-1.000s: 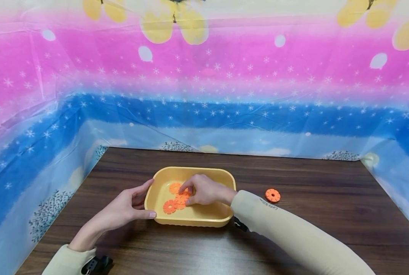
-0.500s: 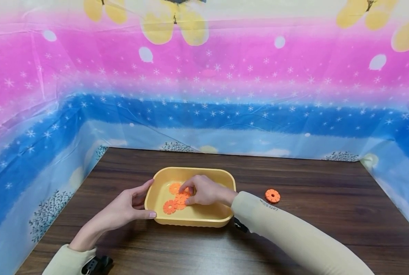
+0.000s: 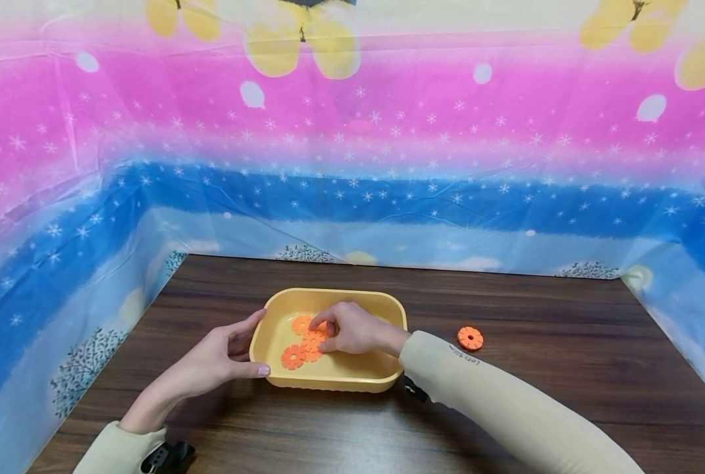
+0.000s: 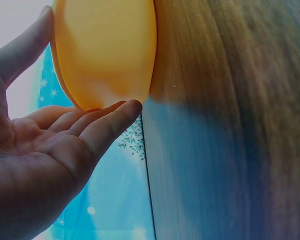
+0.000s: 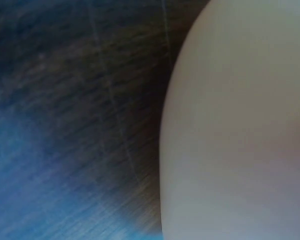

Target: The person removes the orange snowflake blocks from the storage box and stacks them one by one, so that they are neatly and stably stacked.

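A pale yellow tub (image 3: 352, 383) stands on the table. My left hand (image 3: 210, 359) grips its left end, thumb at the front corner and fingers toward the back corner. In the left wrist view, fingertips of the left hand (image 4: 55, 145) touch the end wall of the tub (image 4: 107, 50). Inside the tub lie several orange notched discs, such as a front disc (image 3: 293, 357) and a back disc (image 3: 302, 324). My right hand (image 3: 352, 329) reaches in, thumb and fingers pinching at an orange disc (image 3: 312, 343), partly hidden. Only the tub wall (image 5: 235, 130) fills the right wrist view beside the tabletop.
On the dark wooden table (image 3: 542, 368), an orange notched disc (image 3: 470, 338) lies right of the tub, seemingly stacked on another. A printed cloth (image 3: 388, 197) with pink and blue bands surrounds the table at the back and sides.
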